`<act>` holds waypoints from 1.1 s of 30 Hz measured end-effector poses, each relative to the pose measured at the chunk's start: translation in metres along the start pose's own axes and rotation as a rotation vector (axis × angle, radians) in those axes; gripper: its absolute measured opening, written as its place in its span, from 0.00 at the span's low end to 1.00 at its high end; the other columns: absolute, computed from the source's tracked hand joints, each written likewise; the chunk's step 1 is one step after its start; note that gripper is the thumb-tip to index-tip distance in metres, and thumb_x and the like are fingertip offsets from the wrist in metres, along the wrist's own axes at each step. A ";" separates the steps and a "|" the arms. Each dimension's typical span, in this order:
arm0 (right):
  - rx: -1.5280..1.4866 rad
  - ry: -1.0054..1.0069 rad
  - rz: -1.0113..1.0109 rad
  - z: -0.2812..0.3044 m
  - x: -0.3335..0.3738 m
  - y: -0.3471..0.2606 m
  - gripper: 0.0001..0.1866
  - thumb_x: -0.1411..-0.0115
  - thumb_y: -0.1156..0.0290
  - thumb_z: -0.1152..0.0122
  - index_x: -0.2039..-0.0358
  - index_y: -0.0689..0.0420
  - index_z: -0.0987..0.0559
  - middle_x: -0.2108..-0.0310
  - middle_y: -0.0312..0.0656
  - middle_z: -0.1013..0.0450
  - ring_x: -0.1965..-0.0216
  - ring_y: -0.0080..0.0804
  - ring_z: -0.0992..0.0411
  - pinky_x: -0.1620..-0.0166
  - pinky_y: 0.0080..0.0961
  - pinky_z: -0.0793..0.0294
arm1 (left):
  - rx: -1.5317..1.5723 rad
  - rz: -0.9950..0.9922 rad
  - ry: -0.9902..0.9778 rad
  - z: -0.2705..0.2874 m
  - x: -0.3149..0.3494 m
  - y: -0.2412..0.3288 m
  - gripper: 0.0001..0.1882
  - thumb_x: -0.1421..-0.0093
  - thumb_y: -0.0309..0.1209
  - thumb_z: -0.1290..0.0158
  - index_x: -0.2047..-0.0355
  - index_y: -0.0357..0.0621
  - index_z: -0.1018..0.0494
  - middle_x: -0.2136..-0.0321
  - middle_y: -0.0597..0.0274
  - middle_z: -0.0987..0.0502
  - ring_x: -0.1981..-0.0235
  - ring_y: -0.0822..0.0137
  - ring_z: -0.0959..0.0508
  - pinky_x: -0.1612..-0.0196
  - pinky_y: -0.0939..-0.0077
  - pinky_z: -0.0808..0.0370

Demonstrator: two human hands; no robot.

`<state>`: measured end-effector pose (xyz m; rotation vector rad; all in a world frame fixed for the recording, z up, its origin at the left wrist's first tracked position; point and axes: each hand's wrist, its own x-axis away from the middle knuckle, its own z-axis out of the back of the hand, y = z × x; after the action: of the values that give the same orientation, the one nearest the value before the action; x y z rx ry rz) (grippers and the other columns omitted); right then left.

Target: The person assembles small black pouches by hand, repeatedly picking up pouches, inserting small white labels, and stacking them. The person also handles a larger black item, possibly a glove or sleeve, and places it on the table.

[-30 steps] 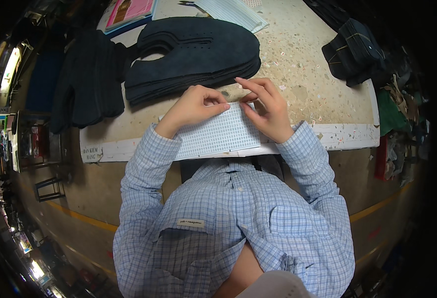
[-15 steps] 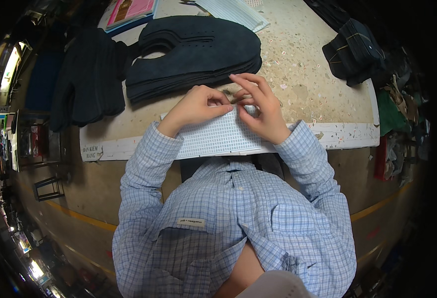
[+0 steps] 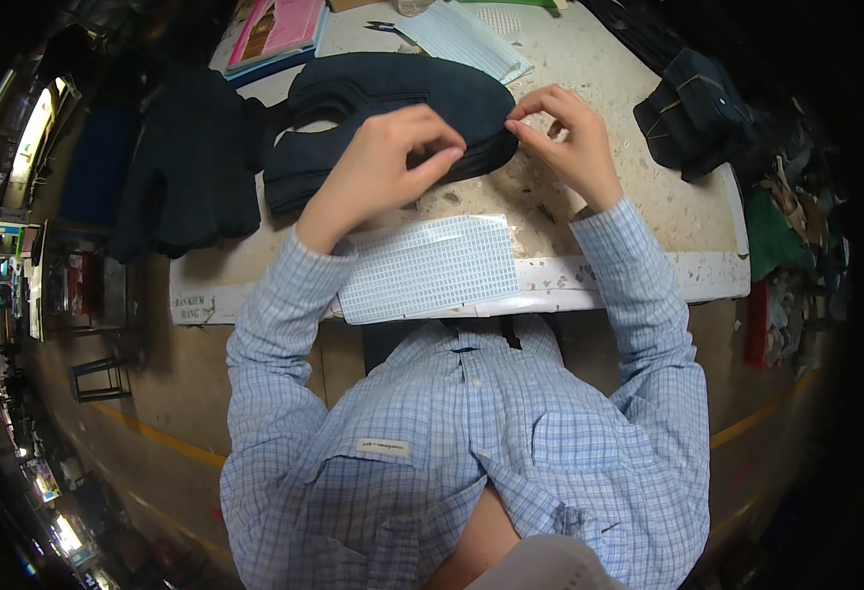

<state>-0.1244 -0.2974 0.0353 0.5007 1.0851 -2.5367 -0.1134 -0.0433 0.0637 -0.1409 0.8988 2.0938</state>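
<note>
A stack of dark navy, curved cut fabric pieces [image 3: 383, 79] lies across the table in front of me. Over its near side hangs my left hand [image 3: 393, 157], thumb and forefinger brought together in a pinch; whatever is between the tips is too small to name. At the stack's right end, my right hand [image 3: 575, 143] pinches with thumb and forefinger right at the edge of the pieces. Whether it grips the fabric or some tiny thing there, I cannot tell. A sheet of small printed labels [image 3: 432, 270] lies at the table's front edge, below both hands.
More dark fabric pieces [image 3: 191, 157] hang over the table's left side. Tied dark bundles [image 3: 697, 103] sit at the right. Toward the back are a pink-covered booklet [image 3: 277, 29], another label sheet [image 3: 466, 39] and thread snips [image 3: 383, 27]. Small scraps dot the tabletop [image 3: 638, 211].
Both hands have left the label sheet and moved forward to the fabric stack, the right hand also going rightward to its end. The sheet now lies uncovered.
</note>
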 end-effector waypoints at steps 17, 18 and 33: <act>0.391 0.315 -0.002 -0.013 -0.054 0.020 0.04 0.51 0.69 0.31 0.74 0.53 0.16 0.67 0.36 0.26 0.58 0.36 0.30 0.59 0.33 0.25 | -0.231 0.114 -0.036 -0.004 -0.047 -0.027 0.18 0.42 0.34 0.45 0.51 0.52 0.27 0.60 0.56 0.21 0.64 0.55 0.19 0.60 0.66 0.22; 0.376 0.308 -0.008 -0.010 -0.053 0.021 0.04 0.51 0.68 0.31 0.74 0.52 0.16 0.68 0.37 0.25 0.59 0.37 0.30 0.58 0.33 0.27 | -0.232 0.097 -0.040 -0.002 -0.048 -0.029 0.17 0.42 0.33 0.46 0.51 0.52 0.26 0.60 0.56 0.21 0.65 0.54 0.19 0.60 0.65 0.22; 0.142 0.246 -0.013 -0.018 -0.046 0.019 0.06 0.50 0.74 0.34 0.69 0.55 0.21 0.72 0.37 0.22 0.66 0.34 0.25 0.63 0.29 0.25 | -0.224 0.242 -0.101 0.000 -0.048 -0.026 0.16 0.48 0.33 0.44 0.57 0.53 0.24 0.70 0.57 0.21 0.70 0.56 0.19 0.66 0.67 0.22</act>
<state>-0.0719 -0.2889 0.0318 0.8653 0.9935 -2.6270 -0.0630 -0.0641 0.0678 -0.0442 0.6452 2.4022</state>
